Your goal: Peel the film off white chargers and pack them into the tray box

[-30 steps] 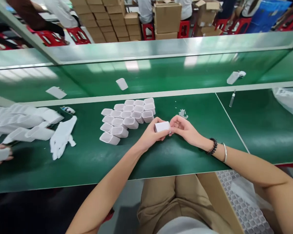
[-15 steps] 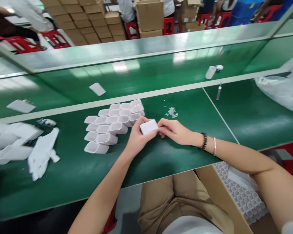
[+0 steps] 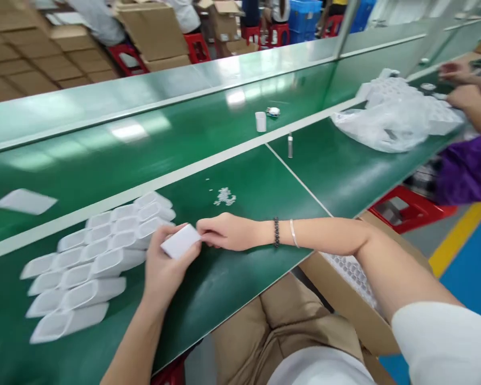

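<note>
A white plastic housing (image 3: 181,241) is held in my left hand (image 3: 164,267), its fingers and thumb wrapped round the sides. My right hand (image 3: 226,231) pinches at the housing's right end; whatever lies between its fingertips is too small or hidden to make out. To the left stand rows of similar white open-topped housings (image 3: 80,275), close together on the green table (image 3: 232,272). Beyond my right hand lies a small scatter of tiny whitish parts (image 3: 225,197).
A pen-like tool (image 3: 290,146), a white cup-shaped piece (image 3: 260,122) and a small white part (image 3: 273,112) lie farther back. At right is a plastic bag (image 3: 396,117) of white pieces, near a co-worker's hands (image 3: 463,88). A carton (image 3: 340,299) stands below the table edge.
The view has swung to the right, bringing the bag and the co-worker's hands into sight. My hands keep the same hold at the housing, which appears more tilted.
</note>
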`<move>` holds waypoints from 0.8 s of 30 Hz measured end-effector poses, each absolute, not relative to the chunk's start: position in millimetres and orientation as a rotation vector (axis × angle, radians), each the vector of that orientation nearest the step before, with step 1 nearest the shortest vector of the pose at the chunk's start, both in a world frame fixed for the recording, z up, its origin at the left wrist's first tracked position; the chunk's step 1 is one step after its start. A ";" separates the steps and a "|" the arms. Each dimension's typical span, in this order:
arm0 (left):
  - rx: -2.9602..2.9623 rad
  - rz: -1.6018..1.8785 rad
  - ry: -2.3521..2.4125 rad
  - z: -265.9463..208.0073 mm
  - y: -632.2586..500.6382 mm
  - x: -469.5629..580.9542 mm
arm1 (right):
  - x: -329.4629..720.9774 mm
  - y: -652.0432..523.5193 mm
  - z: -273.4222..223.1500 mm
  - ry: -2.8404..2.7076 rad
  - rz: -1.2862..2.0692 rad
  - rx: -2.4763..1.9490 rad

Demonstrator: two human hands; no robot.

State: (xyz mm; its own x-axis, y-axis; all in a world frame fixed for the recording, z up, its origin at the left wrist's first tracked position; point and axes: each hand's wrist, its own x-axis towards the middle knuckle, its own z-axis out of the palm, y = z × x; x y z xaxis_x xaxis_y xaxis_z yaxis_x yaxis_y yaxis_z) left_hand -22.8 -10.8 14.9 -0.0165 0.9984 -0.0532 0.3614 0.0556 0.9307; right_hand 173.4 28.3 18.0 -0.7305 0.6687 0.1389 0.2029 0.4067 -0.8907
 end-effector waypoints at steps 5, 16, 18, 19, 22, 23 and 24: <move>1.373 1.079 1.498 15.3 -14.8 -9.9 | 169.3 21.2 12.0 -2.130 1.281 -0.858; 1.319 1.106 1.323 5.0 -16.9 -13.1 | 172.4 20.0 9.7 -2.103 1.412 -0.891; 1.330 1.107 1.307 5.2 -16.3 -14.2 | 173.1 20.8 9.0 -2.115 1.417 -0.898; 1.335 1.111 1.304 4.9 -16.1 -14.5 | 173.2 21.2 8.8 -2.119 1.414 -0.899; 1.349 1.121 1.302 3.0 -15.7 -14.7 | 173.2 20.9 9.6 -2.124 1.407 -0.876; 1.353 1.123 1.304 2.2 -15.4 -14.5 | 173.3 20.2 10.0 -2.131 1.400 -0.872; 1.356 1.125 1.310 1.5 -15.2 -14.4 | 173.3 19.2 10.2 -2.146 1.381 -0.874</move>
State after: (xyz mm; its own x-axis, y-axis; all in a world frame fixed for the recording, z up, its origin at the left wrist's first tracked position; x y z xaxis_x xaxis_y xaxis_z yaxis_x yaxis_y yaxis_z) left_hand -14.4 -15.2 1.5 0.0196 0.9997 0.0176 0.1683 -0.0207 0.9855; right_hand 173.3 19.2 10.2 -0.7031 0.7106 0.0260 0.2704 0.3010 -0.9145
